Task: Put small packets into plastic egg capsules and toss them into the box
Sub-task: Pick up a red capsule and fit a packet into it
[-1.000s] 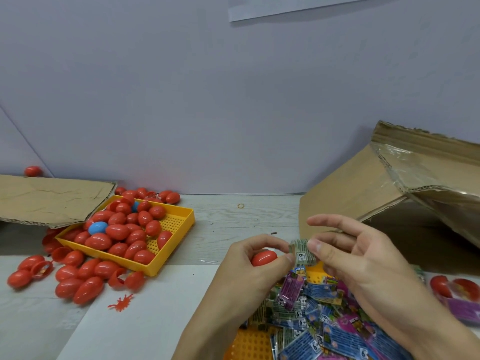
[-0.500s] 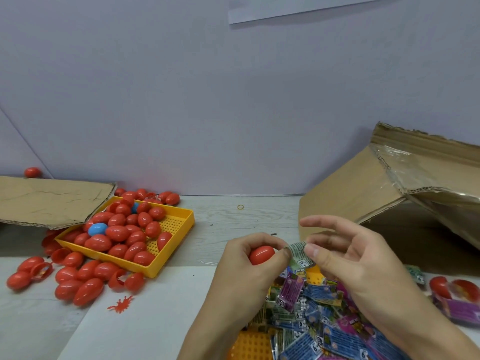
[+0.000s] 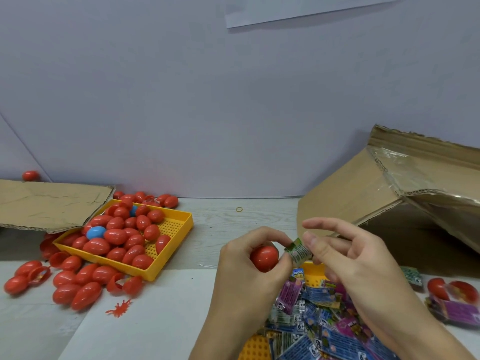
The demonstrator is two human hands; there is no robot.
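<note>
My left hand (image 3: 249, 266) grips a red egg capsule (image 3: 263, 258) with curled fingers. A small green packet (image 3: 298, 252), rolled up, is pinched between my left fingertips and my right hand's (image 3: 345, 258) thumb and middle finger, just right of the capsule. My right index finger sticks out straight. Below both hands lies a heap of small coloured packets (image 3: 317, 331) on a yellow tray (image 3: 255, 349). The tilted cardboard box (image 3: 363, 188) stands at the right, its dark opening facing me.
A yellow tray (image 3: 179, 235) full of red capsules (image 3: 117, 236) and one blue capsule (image 3: 95, 232) sits at the left, with loose red capsules (image 3: 75, 284) around it. A cardboard flap (image 3: 46, 203) lies far left. More capsules and packets (image 3: 452, 297) lie far right.
The green packet has been rolled tighter between both hands, right beside the red capsule. My hands have stayed in about the same place.
</note>
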